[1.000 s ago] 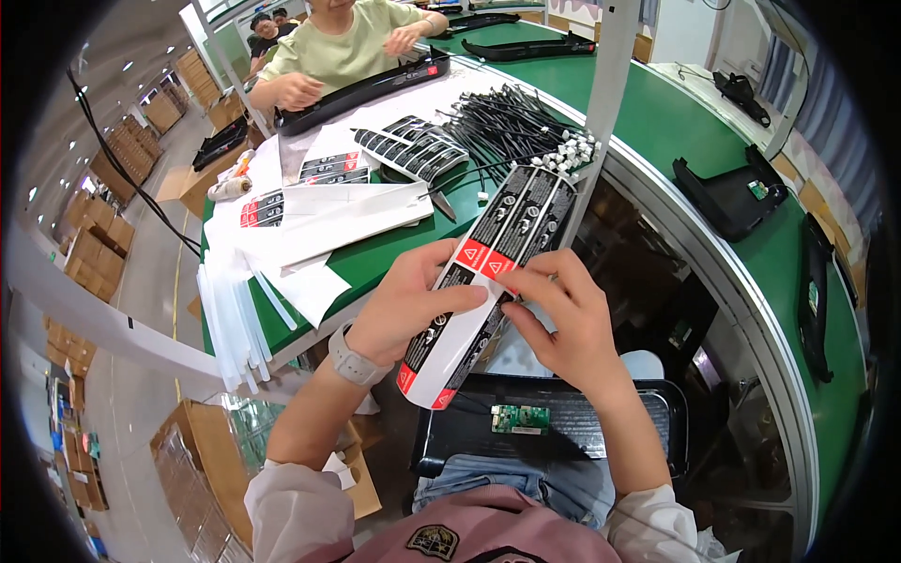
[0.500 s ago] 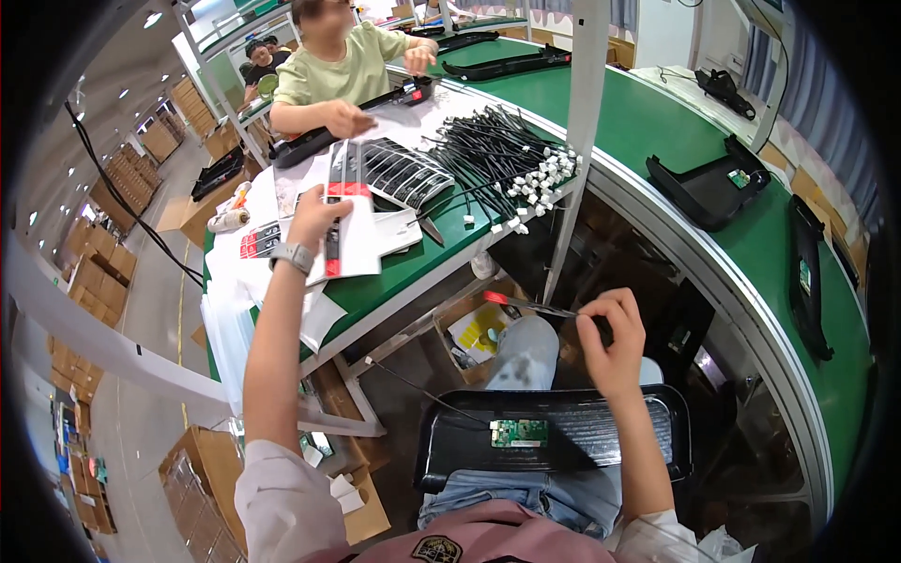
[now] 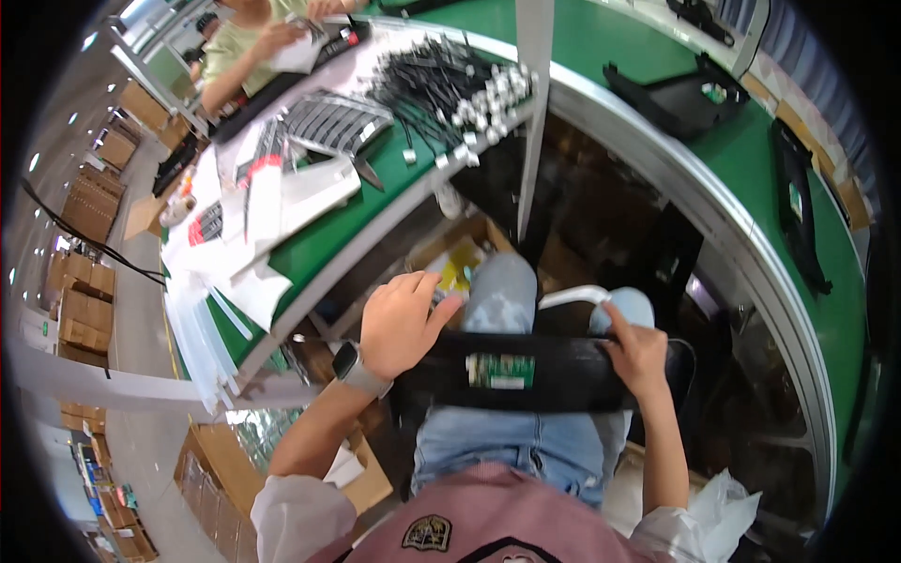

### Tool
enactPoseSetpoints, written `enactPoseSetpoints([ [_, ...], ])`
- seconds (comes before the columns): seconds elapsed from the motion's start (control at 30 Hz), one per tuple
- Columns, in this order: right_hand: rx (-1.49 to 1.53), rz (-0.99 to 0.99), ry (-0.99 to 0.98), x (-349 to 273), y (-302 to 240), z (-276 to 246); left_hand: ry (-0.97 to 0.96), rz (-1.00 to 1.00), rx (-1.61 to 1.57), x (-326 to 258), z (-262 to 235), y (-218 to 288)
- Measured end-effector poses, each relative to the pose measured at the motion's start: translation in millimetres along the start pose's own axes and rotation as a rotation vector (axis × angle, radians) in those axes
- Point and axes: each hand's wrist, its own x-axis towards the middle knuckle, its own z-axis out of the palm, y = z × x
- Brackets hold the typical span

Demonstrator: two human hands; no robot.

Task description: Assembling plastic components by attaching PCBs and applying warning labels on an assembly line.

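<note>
A long black plastic housing [image 3: 572, 375] lies across my lap, with a green circuit board [image 3: 502, 371] near its middle. My left hand [image 3: 399, 324] is at the housing's left end, fingers outstretched and thumb apart, holding nothing visible. At the right end, my right hand [image 3: 638, 352] has curled fingers, with the thumb against the housing. A curved white strip [image 3: 571, 296] extends from its index fingertip over my knees; the grip on it is partly hidden.
On the green table at left lie black-and-red label sheets [image 3: 267, 155], scissors [image 3: 368, 174] and a pile of black cables [image 3: 432, 84] with white connectors. More black housings [image 3: 680, 98] rest along the curved green bench. A metal post [image 3: 533, 122] stands ahead. Someone works across the table.
My left hand has left the label sheets and come down to the housing. My right hand has lowered to its right end. The view has shifted downward.
</note>
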Motion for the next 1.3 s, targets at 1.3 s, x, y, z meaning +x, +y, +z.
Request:
enactPoseSetpoints([
  [1.3, 0.654, 0.723, -0.285, 29.4, -163.7, -6.7, -0.106, -0.435, -1.007, -100.8, -6.6, 7.3],
])
